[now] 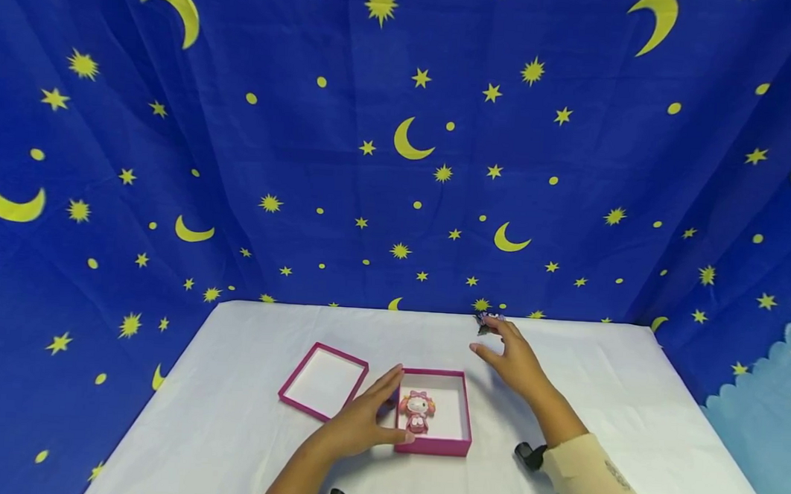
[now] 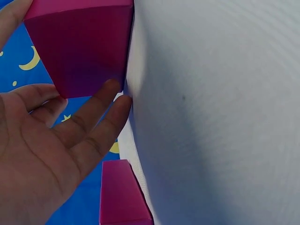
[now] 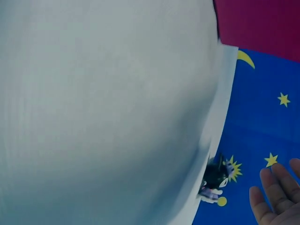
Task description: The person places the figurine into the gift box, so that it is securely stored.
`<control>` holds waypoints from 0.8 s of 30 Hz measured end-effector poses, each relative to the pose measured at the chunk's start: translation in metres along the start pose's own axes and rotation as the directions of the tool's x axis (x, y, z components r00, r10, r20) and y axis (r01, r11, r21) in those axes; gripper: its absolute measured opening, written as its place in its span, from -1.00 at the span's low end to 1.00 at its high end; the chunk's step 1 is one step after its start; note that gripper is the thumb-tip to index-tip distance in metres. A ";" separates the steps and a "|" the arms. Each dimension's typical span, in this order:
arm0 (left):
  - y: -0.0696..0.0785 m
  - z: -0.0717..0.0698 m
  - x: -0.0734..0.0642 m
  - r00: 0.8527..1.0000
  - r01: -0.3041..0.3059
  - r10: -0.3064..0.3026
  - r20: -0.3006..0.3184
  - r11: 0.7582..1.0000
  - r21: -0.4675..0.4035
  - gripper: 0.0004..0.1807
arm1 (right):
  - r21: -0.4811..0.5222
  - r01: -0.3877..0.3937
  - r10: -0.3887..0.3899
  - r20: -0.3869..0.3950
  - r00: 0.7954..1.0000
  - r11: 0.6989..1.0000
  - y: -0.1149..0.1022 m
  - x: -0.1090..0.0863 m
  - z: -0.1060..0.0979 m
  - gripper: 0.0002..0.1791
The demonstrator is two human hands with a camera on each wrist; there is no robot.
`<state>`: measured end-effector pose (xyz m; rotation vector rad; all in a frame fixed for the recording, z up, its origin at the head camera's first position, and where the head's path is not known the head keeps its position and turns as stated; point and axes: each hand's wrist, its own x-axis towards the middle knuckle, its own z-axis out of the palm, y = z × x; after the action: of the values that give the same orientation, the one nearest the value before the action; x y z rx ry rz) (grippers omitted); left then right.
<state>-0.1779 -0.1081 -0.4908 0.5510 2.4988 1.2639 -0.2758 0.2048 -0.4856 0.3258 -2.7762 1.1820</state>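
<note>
A magenta square box (image 1: 433,447) with a white inside stands on the table. In its left part lies a small pink-and-white figurine (image 1: 418,406) with a bow. My left hand (image 1: 359,424) holds the box at its left side, thumb at the front wall and fingers along the left wall toward the far corner. My right hand (image 1: 515,365) reaches to the far edge of the table, fingers spread loosely. Near its fingertips stands a small dark figurine (image 3: 216,177), partly hidden by the fingers in the head view; the right wrist view shows a gap between them.
Left of the box lies a shallow magenta-rimmed lid (image 1: 324,381), its white inside facing up, close to my left hand. A white cloth covers the table (image 1: 239,418). Behind it hangs a blue curtain (image 1: 346,162) with yellow moons and stars.
</note>
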 end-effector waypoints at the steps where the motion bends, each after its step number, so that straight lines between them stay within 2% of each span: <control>1: 0.000 0.000 0.000 1.000 0.002 -0.002 0.000 1.000 0.004 0.16 | -0.003 -0.012 0.012 0.006 1.000 1.000 0.001 0.001 0.000 -0.18; 13: -0.004 0.000 0.001 1.000 -0.002 0.002 0.019 1.000 -0.002 0.17 | 0.014 -0.109 0.108 0.050 0.993 0.994 0.017 0.019 -0.002 -0.01; 24: -0.001 0.000 0.001 1.000 -0.002 0.002 0.017 1.000 0.013 0.17 | 0.013 -0.172 0.170 0.076 0.982 0.985 0.029 0.032 -0.006 0.03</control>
<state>-0.1787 -0.1085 -0.4916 0.5653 2.4945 1.2400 -0.3136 0.2233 -0.4961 0.1374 -2.9087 1.2590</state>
